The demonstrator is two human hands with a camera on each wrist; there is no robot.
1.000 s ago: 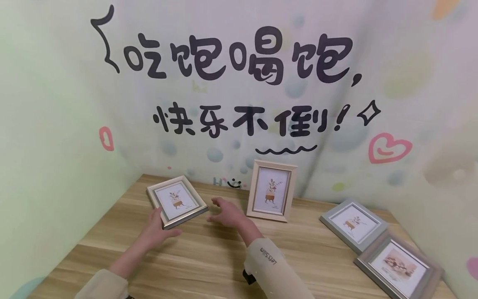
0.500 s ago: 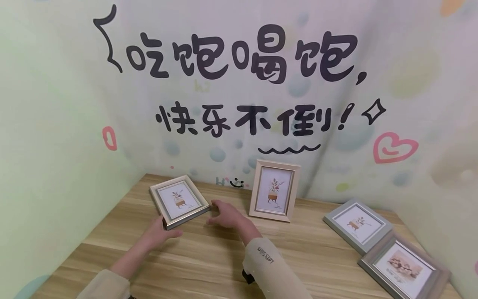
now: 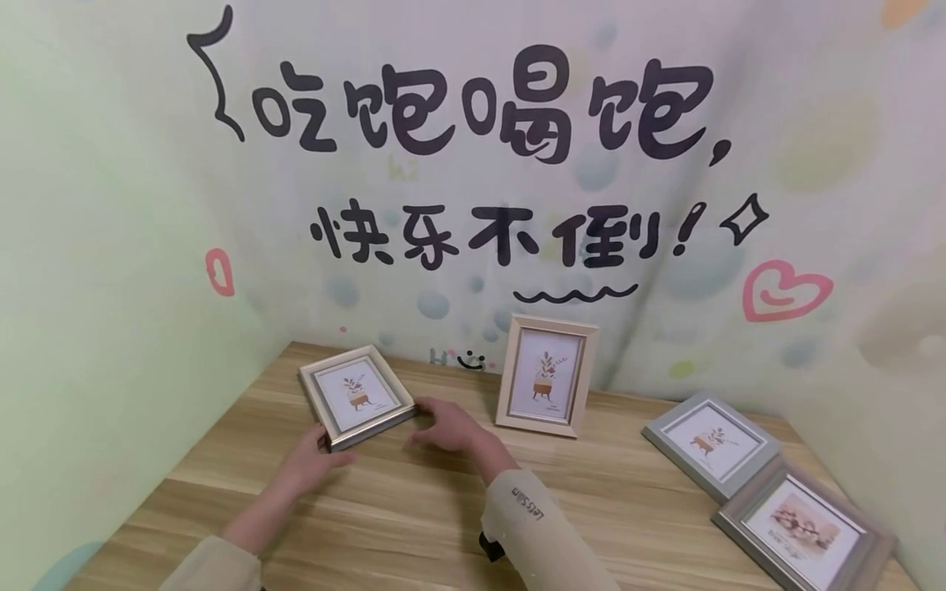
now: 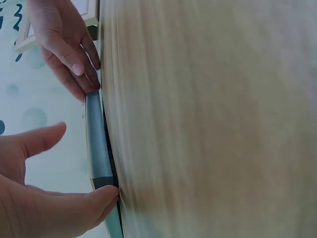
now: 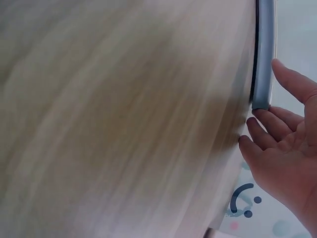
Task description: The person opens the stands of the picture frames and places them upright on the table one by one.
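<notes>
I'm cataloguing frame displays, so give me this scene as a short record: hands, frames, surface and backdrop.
Surface: brown wood-grain table
Left hand: fingers touch the near corner of a cream rectangular picture frame
Right hand: fingertips touch that frame's right corner
Touched frame: face up, potted-plant print
Standing frame: second cream rectangular picture frame, upright near the backdrop
Far right: blue-grey rectangular picture frame and brownish-grey rectangular picture frame, both face up, adjoining; actual overlap unclear
Backdrop: pale wall covering, black Chinese lettering
</notes>
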